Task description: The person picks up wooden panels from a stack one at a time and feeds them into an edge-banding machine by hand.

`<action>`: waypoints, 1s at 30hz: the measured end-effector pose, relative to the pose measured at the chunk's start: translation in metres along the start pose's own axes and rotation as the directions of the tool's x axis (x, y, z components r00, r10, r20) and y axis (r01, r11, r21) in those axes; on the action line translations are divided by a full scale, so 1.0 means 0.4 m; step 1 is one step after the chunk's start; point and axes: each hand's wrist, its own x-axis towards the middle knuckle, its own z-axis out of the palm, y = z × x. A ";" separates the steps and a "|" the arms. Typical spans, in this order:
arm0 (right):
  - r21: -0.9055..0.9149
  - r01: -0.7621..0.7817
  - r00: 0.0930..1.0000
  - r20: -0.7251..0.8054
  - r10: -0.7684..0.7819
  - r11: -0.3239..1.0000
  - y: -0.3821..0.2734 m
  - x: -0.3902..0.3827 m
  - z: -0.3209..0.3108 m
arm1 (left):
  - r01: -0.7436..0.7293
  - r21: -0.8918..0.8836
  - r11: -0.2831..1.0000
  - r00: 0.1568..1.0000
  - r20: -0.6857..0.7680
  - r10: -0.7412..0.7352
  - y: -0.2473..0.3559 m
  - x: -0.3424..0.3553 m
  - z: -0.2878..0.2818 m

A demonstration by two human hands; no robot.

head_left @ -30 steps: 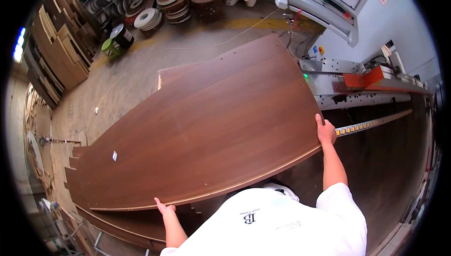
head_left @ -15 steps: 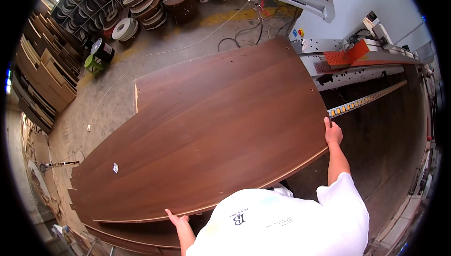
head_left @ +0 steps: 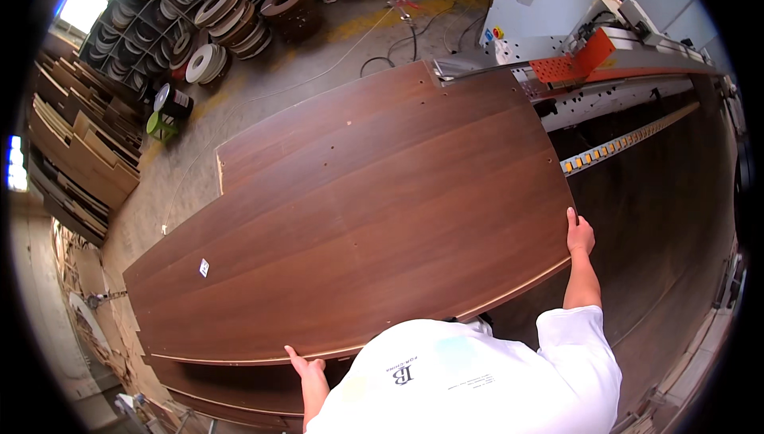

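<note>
A large, flat brown wood-grain panel (head_left: 358, 275) fills mid-frame, apparently being handled: the left hand (head_left: 308, 364) pinches its lower edge, the right hand (head_left: 581, 235) its right edge; shifting it calls for level grips.

Panel (head_left: 358, 227) w/ sticker (head_left: 204, 268) is L of rail (head_left: 625, 143)

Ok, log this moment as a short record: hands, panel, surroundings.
left hand: at the near edge of the panel, fingers partly hidden
right hand: holding the panel's right end
panel: brown, white label toward the left
below, near left: brown board
far left: stacked reels, green stool
far right: orange bracket
</note>
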 end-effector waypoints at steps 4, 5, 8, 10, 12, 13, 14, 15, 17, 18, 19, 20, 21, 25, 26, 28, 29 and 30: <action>-0.008 -0.026 1.000 0.016 0.026 1.000 0.050 0.027 -0.021 | 0.123 -0.063 0.990 0.992 -0.004 -0.123 0.014 -0.014 0.064; 0.000 -0.034 0.999 0.016 0.034 0.999 0.063 0.045 -0.022 | 0.113 -0.125 0.986 0.994 0.007 -0.113 0.002 0.003 0.069; 0.030 -0.015 0.998 -0.059 0.016 0.999 0.084 0.103 -0.033 | -0.256 0.214 0.943 0.964 0.126 0.233 -0.057 0.019 0.059; 0.028 -0.044 0.999 0.001 0.044 0.999 0.103 0.135 -0.063 | 0.114 -0.135 0.984 0.991 -0.051 -0.122 -0.045 -0.029 0.173; 0.034 -0.052 0.999 -0.009 0.052 0.998 0.135 0.183 -0.064 | 0.101 -0.056 0.993 0.995 0.020 -0.100 -0.054 -0.043 0.222; 0.036 -0.060 0.998 -0.019 0.060 0.998 0.152 0.207 -0.067 | 0.103 -0.060 0.993 0.995 0.019 -0.102 -0.063 -0.056 0.248; 0.037 -0.047 0.999 -0.009 0.047 0.998 0.148 0.219 -0.070 | 0.116 -0.077 0.990 0.993 -0.027 -0.118 -0.065 -0.067 0.268; 0.046 -0.047 0.999 0.020 0.046 0.998 0.125 0.229 -0.082 | 0.126 -0.101 0.987 0.988 -0.075 -0.134 -0.070 -0.079 0.291; 0.048 -0.047 0.998 0.048 0.045 0.998 0.126 0.260 -0.096 | 0.114 -0.111 0.987 0.989 -0.085 -0.124 -0.080 -0.097 0.334; 0.047 -0.041 0.997 0.067 0.037 0.998 0.138 0.280 -0.095 | 0.106 -0.111 0.988 0.990 -0.086 -0.115 -0.083 -0.106 0.351; 0.046 -0.036 0.996 0.087 0.032 0.998 0.151 0.295 -0.092 | 0.097 -0.134 0.986 0.988 -0.108 -0.112 -0.081 -0.105 0.360; 0.043 -0.034 0.995 0.091 0.030 0.999 0.166 0.308 -0.081 | 0.097 -0.136 0.986 0.987 -0.113 -0.113 -0.082 -0.108 0.363; 0.061 -0.013 0.997 0.072 0.009 0.998 0.178 0.314 -0.070 | 0.065 -0.164 0.984 0.992 -0.094 -0.081 -0.083 -0.111 0.364; 0.264 0.158 0.983 0.051 -0.178 0.951 0.187 0.293 -0.075 | 0.056 -0.182 0.982 0.989 -0.124 -0.079 -0.087 -0.124 0.373; 0.264 0.157 0.983 0.046 -0.176 0.951 0.197 0.283 -0.074 | 0.063 -0.177 0.982 0.986 -0.143 -0.088 -0.086 -0.120 0.378; 0.119 0.362 0.917 -0.223 -0.330 0.925 0.205 0.247 -0.071 | 0.074 -0.166 0.983 0.987 -0.127 -0.095 -0.091 -0.106 0.360; 0.016 0.271 0.922 -0.293 -0.254 0.963 0.208 0.228 -0.065 | 0.086 -0.150 0.985 0.989 -0.110 -0.103 -0.081 -0.097 0.358; 0.020 0.259 0.922 -0.301 -0.242 0.966 0.206 0.202 -0.050 | 0.086 -0.141 0.986 0.990 -0.098 -0.100 -0.081 -0.093 0.351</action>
